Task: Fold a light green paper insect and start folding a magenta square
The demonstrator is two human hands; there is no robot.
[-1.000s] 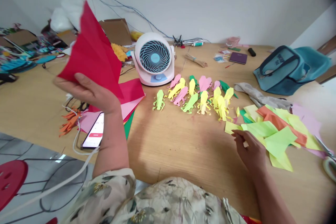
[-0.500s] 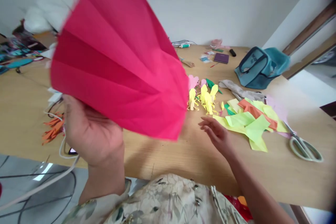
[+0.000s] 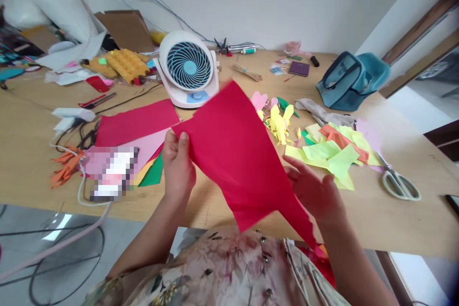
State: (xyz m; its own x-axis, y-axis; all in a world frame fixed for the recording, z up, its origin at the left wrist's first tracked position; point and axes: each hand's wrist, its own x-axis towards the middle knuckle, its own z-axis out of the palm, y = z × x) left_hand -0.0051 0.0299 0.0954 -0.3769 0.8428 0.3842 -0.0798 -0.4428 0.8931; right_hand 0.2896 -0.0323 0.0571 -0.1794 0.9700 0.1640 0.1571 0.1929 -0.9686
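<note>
A large sheet of red crepe-like paper (image 3: pixel 240 158) hangs in front of me above the table, its lower edge ragged. My left hand (image 3: pixel 178 165) pinches the sheet's left corner between thumb and fingers. Beside the paper's right edge is my right hand (image 3: pixel 317 193), fingers stretched out and thumb apart; some fingertips lie at or behind the edge, so contact is unclear. Another red sheet (image 3: pixel 138 123) lies flat at the left, over pink, yellow and green sheets. To the right lie yellow paper cut-outs (image 3: pixel 279 123) and lime-green paper scraps (image 3: pixel 332 162).
A white fan (image 3: pixel 189 67) stands at the back. A phone (image 3: pixel 116 172) and white cable lie at the left, near orange paper pieces (image 3: pixel 68 167). Scissors (image 3: pixel 399 184) rest at the right, with a teal bag (image 3: pixel 353 81) behind. A purple notebook (image 3: pixel 299 68) lies further back.
The red paper has come down from high on the left toward the middle, uncovering the fan and phone. My left hand moved right with it; my right hand moved slightly right, beside its edge.
</note>
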